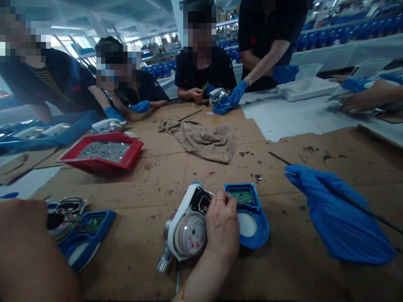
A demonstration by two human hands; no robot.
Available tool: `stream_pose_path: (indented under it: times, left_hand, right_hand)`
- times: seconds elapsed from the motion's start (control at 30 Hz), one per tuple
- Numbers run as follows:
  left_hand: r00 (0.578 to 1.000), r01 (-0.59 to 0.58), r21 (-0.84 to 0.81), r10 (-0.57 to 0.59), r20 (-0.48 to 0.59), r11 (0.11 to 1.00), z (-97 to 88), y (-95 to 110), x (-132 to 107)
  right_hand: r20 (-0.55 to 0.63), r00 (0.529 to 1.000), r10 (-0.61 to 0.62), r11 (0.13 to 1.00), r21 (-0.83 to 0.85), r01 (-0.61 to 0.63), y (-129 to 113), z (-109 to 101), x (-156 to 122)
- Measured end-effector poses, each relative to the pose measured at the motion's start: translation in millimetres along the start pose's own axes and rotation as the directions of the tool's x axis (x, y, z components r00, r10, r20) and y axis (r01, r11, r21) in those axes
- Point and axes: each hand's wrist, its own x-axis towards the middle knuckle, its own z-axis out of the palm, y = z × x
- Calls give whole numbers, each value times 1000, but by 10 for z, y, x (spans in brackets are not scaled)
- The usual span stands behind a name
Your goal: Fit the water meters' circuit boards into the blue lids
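Observation:
My bare left hand (pixel 223 226), with a ring, is at the inner edge of an opened water meter (pixel 191 235). Its fingers are bent together between the white-rimmed housing and the blue cover (pixel 260 226); what they pinch is hidden. The meter lies tilted, its round clear-topped dial and metal pipe fitting showing. Inside the cover, which lies right of the meter, are a green circuit board (pixel 242 196) and a round white window. To the right, my blue-gloved right hand (pixel 336 214) is closed around a thin black rod (pixel 355 205), its tip pointing up and left.
A red bin (pixel 132 153) of small metal parts stands left of a crumpled brown cloth (pixel 208 140). Another person's forearm (pixel 28 251) covers part of a second opened meter (pixel 66 214). Across the stained cardboard (pixel 141 235), several co-workers handle meters; one gloved hand (pixel 237 94) touches a blue cover.

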Motion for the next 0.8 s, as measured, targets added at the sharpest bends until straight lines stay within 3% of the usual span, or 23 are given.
stream_pose_path:
  times: [0.07,0.17,0.23,0.33,0.5,0.8]
  left_hand:
    - [1000,-15,-18,15,7,1000,-1,-5,-1]
    - [999,-15,-19,16,36,1000,-12,-4,13]
    - [997,0,-17,2,74,1000,-25,1,34]
    - [989,34,-30,-29,144,999,-59,17,77]
    - [969,120,-47,-107,221,992,-138,52,128]
    - [945,156,-50,-134,297,987,-188,60,165]
  right_hand:
    - [35,999,5,1000,-18,-4,-75,15,1]
    - [76,995,70,991,113,-78,-120,56,45]
    - [76,997,20,991,130,-30,-118,88,106]
    - [88,988,-128,991,39,125,-113,131,207]
    - [161,986,-33,999,15,31,-133,227,245]
    - [383,922,-60,949,-264,172,2,360,140]
